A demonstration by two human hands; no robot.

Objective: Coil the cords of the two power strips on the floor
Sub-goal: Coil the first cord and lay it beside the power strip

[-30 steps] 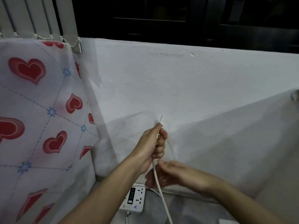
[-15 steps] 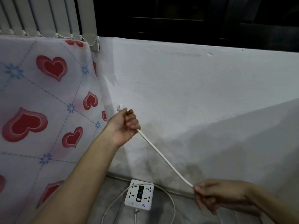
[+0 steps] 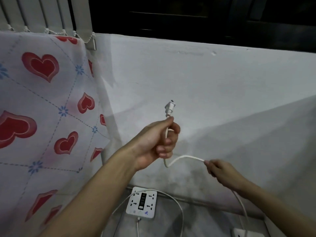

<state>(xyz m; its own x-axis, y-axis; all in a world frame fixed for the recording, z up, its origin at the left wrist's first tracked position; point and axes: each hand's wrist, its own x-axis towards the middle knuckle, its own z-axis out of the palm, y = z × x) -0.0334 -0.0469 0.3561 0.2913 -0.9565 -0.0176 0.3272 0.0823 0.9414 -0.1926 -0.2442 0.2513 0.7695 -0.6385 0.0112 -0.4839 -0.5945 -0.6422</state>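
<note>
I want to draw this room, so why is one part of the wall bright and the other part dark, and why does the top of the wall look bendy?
Head view: light reaches the upper white wall; a slanted shadow darkens its lower right. The wide-angle lens bows the wall's top edge. The window is black, the scene dim and slightly soft.

cord (image 3: 185, 158): white | power strip (image 3: 142, 204): white, black centre panel | cloth (image 3: 42, 108) left of grip: white, red hearts, blue dashed grid
</note>
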